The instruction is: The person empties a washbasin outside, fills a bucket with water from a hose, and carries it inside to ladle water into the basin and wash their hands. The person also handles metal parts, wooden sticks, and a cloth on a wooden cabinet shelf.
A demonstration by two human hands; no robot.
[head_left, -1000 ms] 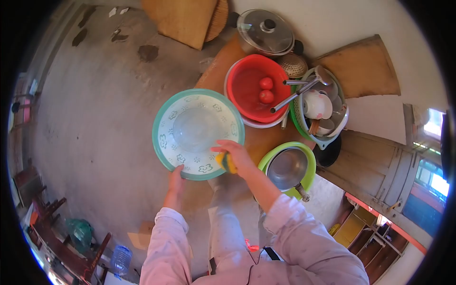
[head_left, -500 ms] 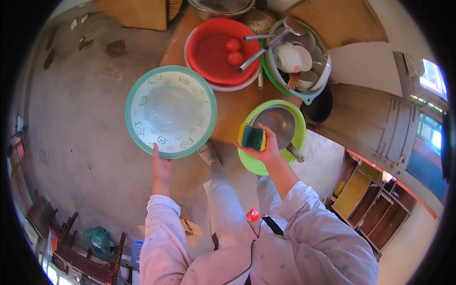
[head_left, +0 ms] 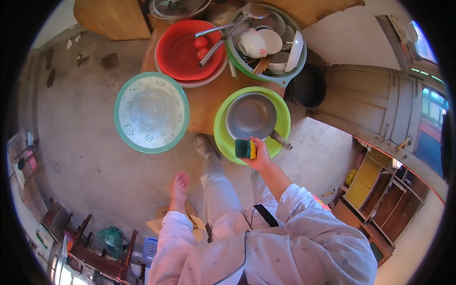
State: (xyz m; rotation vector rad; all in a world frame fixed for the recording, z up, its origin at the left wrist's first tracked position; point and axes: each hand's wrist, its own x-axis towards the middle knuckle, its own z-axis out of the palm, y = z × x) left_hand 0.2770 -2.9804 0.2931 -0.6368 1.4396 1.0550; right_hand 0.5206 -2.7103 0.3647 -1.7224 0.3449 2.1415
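My right hand (head_left: 260, 154) grips a green and yellow sponge (head_left: 245, 149) at the front rim of the lime-green basin (head_left: 220, 124). Inside that basin lies a grey metal pan (head_left: 251, 116), its handle pointing to the lower right. My left hand (head_left: 179, 186) hangs over the floor, its fingers curled in with nothing in them. Above it, apart from the hand, the white patterned basin with a teal rim (head_left: 152, 114) rests at the table's left edge.
On the wooden table (head_left: 202, 102) stand a red basin (head_left: 178, 59) holding two red round items and a colander (head_left: 285, 78) of bowls and utensils. A lidded pot (head_left: 178, 7) is behind. A black pan (head_left: 308, 86) lies right; a cardboard box (head_left: 164, 219) is on the floor.
My left hand has let go of the teal-rimmed basin and drawn back toward my body. My right hand has carried the sponge from that basin to the lime-green one. The view has shifted right.
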